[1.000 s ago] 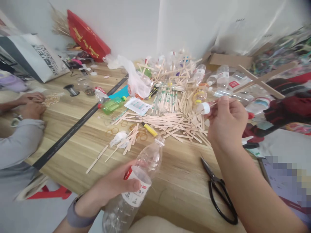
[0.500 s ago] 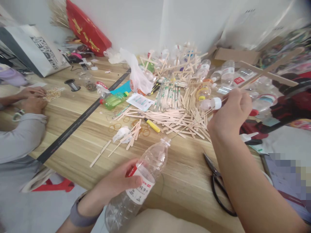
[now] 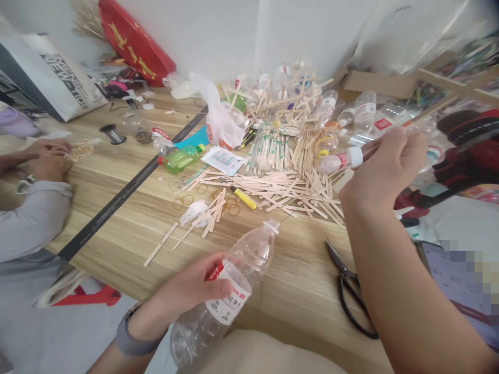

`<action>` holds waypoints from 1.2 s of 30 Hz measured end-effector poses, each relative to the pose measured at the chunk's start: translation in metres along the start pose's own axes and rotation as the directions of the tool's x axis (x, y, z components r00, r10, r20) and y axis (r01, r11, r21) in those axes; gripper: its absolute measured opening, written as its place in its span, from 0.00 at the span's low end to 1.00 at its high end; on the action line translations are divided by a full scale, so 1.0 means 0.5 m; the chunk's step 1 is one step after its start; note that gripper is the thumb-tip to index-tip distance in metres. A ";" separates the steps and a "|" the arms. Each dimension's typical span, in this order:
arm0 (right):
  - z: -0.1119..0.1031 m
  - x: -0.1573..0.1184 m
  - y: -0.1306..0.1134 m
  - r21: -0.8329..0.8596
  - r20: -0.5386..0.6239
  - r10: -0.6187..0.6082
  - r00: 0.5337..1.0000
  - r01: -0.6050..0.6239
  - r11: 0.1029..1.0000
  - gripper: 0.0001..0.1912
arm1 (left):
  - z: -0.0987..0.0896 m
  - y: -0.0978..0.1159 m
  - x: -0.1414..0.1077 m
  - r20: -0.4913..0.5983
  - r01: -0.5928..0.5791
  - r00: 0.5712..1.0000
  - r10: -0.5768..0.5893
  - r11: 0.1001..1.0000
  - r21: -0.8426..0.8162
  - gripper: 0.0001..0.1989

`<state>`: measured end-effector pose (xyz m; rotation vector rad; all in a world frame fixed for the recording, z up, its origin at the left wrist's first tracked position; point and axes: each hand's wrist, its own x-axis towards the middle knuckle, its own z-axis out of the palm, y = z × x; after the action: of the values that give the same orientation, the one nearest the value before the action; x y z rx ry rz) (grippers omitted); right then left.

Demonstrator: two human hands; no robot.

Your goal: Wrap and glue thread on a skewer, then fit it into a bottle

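My left hand is wrapped round the labelled middle of a clear plastic bottle. The bottle tilts up to the right, its neck uncapped. From the neck a thin dark line runs toward the right. My right hand, raised over the table's right side, is closed on a thin stick topped by crossed wooden sticks. A white bottle cap shows just left of this hand; whether it is fixed to the stick I cannot tell. Scissors lie below my right wrist.
Ice-cream sticks lie heaped mid-table beside a yellow-handled cutter. Several bottles crowd the back right. A green bottle and a wire spool lie left. Another person's hands work at the far left. A phone is at right.
My right hand has moved right with the stick and its crossed top, and the white cap has shifted right too. The bottle in my left hand has moved slightly right.
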<state>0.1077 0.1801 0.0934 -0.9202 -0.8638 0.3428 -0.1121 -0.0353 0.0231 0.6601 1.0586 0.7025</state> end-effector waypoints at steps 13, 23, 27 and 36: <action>-0.002 0.007 -0.017 0.008 0.005 0.001 1.000 -0.001 1.000 0.21 | 0.007 0.009 0.003 0.038 -0.027 0.999 0.025 0.998 0.051 0.28; -0.003 -0.024 0.011 -0.134 0.385 0.428 0.818 -0.409 0.903 0.19 | 0.007 0.031 0.016 0.081 -0.049 0.995 0.054 0.997 -0.053 0.29; -0.004 -0.061 0.020 -0.272 0.545 0.585 0.600 -0.534 0.801 0.19 | 0.013 0.037 0.035 0.121 -0.061 0.989 0.084 0.982 -0.180 0.29; -0.026 -0.099 0.043 -0.348 0.618 0.700 0.357 -0.674 0.651 0.15 | 0.019 0.039 0.075 0.176 -0.046 0.980 0.097 0.962 -0.270 0.22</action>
<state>0.0887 0.1559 0.0473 -1.1807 -1.1494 1.5502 -0.0950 0.0044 0.0211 0.5226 0.7529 0.8122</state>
